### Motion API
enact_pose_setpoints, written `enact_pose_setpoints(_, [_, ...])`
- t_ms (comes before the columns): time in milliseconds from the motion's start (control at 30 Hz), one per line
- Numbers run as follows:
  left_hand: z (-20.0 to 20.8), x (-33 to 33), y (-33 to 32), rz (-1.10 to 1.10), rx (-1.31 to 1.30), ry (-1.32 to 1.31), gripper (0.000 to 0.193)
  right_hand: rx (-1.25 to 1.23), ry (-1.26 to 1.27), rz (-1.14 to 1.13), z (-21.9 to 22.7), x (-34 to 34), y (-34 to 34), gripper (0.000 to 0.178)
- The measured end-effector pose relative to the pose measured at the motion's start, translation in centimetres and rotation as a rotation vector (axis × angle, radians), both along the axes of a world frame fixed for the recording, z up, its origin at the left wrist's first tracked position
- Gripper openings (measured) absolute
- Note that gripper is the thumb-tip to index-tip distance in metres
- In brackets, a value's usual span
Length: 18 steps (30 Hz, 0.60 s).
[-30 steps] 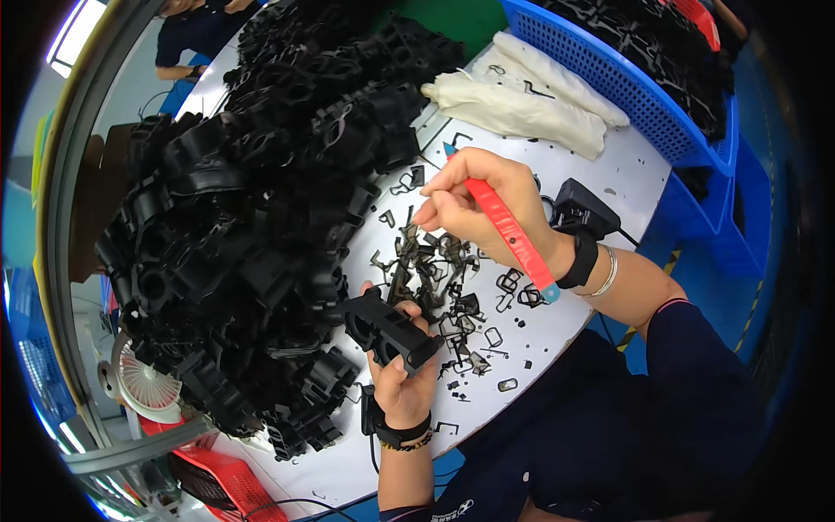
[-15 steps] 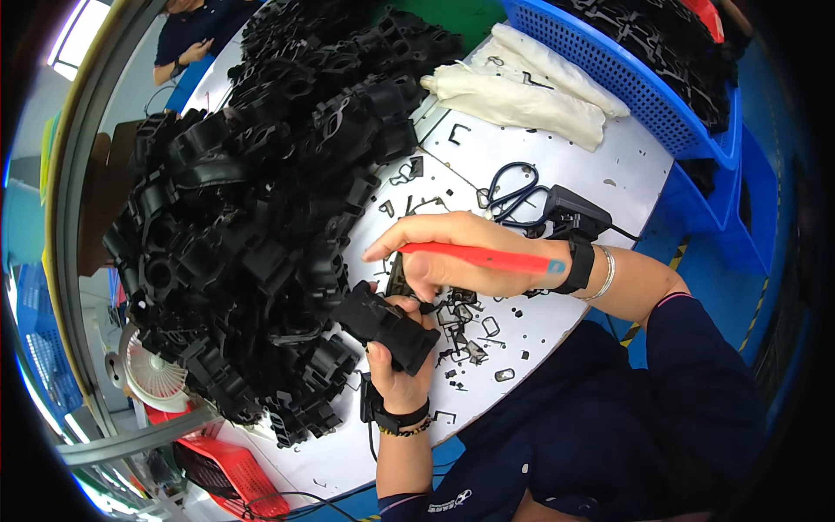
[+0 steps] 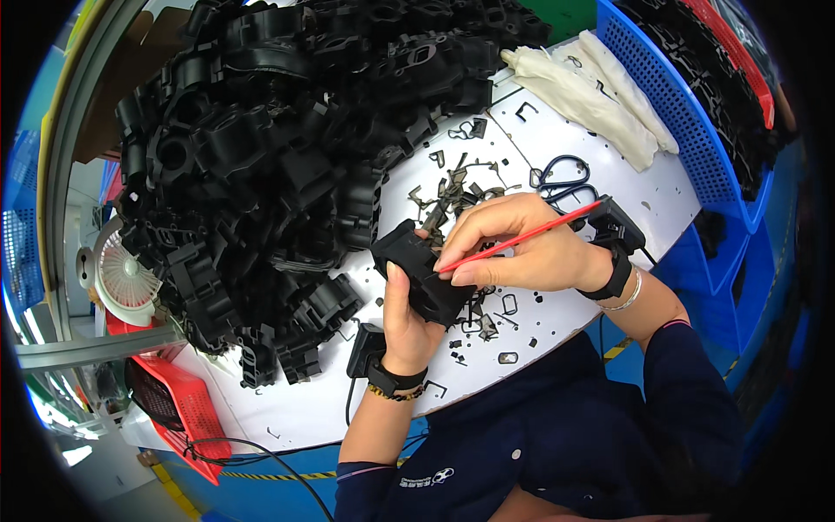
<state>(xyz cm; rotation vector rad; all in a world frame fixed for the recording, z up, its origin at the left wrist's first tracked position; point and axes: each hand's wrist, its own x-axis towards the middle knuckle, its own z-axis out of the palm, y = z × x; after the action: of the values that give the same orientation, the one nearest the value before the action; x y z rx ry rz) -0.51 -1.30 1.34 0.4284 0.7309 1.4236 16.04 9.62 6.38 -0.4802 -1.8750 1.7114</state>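
My left hand (image 3: 407,329) is closed round a hollow black moulded plastic part (image 3: 422,277), held tilted above the white table (image 3: 557,313). In my right hand (image 3: 535,252) is a slim red stick-like tool (image 3: 541,231), pinched between thumb and fingers like a pen. Its lower end meets the upper side of the part; the tip itself is hidden by the fingers and the part. Small dark plastic scraps (image 3: 461,187) lie scattered around and beneath both hands.
A large heap of black moulded parts (image 3: 252,165) fills the left. Dark-handled scissors (image 3: 565,181), white cloth gloves (image 3: 591,100) and a blue perforated crate (image 3: 687,122) of black pieces are at right. A small fan (image 3: 129,270) and red basket (image 3: 187,409) stand at left.
My right hand has turned and lowered onto the part, and the red tool now slants down to it instead of lying along the hand. The whole view has shifted.
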Motion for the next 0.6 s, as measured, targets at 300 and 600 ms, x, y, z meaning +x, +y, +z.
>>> enact_pose_setpoints(300, [0.2,0.2,0.2,0.005,-0.031,0.033,0.063,0.038,0.077,0.016,-0.3,-0.1,0.3,0.011])
enact_pose_setpoints(600, [0.4,0.7,0.4,-0.032,-0.058,0.049,0.069,-0.101,0.016,0.012,-0.5,-0.1,0.0,0.011])
